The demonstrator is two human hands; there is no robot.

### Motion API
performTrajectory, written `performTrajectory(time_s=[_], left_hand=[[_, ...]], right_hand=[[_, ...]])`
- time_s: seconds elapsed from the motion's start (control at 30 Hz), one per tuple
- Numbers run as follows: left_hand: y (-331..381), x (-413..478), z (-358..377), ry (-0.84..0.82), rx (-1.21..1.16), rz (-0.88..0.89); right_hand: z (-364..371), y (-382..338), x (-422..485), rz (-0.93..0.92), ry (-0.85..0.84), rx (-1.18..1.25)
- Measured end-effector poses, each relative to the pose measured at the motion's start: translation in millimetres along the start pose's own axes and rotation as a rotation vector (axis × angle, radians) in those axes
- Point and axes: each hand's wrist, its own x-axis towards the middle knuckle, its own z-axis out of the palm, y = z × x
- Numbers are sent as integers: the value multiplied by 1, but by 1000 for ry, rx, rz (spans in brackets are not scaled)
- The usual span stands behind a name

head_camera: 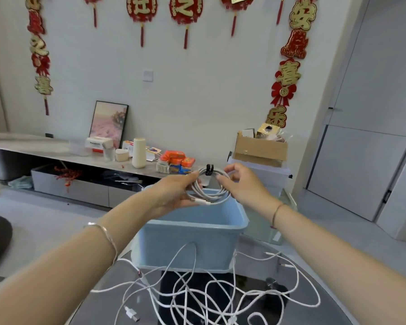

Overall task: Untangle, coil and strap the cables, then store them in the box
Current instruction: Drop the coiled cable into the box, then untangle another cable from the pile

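Observation:
A coiled white cable [210, 187] with a black strap [209, 170] round its far side hangs above the open light-blue box [188, 242]. My left hand [174, 195] holds the coil's left side, fingers curled round the loops. On the coil's right side my right hand [242, 181] pinches the loops. Several loose white cables [197, 294] lie tangled on the dark glossy table [298, 299] in front of the box, one draped over the box's near wall.
Behind the box runs a low grey shelf [45, 146] with packets, a cream bottle [139, 152] and a framed picture. A cardboard box [260, 147] sits on white containers at the right. A white plug [131, 313] lies near the table's front.

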Motion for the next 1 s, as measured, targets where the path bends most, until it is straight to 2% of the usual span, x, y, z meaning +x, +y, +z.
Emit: performTrajectory(time_s=[0.13,0.2,0.3,0.37,0.43,0.5,0.57,0.67,0.8,0.9,1.0], left_hand=[[2,49,-22,41,293,-70],[-7,75,-31,56,526,-112],[-32,108,-35,-10,887,-318],[-50,123,-28,-93,1022,-468],[-64,132,-17,-147,1125,-515],[-73,135,-8,-182,1254,-458],[-74,133,-4,-153,1265,-341],[-58,116,-3,-49,1140,-123],[-41,66,-8,89,1100,245],[-43,11,-5,117,956,389],[-56,-40,3,131,936,533]], right_hand=[[17,19,47,66,-77,-150],[33,37,65,35,-134,-330],[59,64,78,-14,-364,-740],[73,79,79,-38,-498,-948],[82,86,77,-5,-606,-1065],[85,88,76,108,-738,-1101],[83,85,73,191,-790,-1087],[63,73,71,22,-636,-990],[18,50,46,-65,-405,-622],[-9,40,2,-49,-258,-341],[-20,39,-50,-18,-181,-73]])
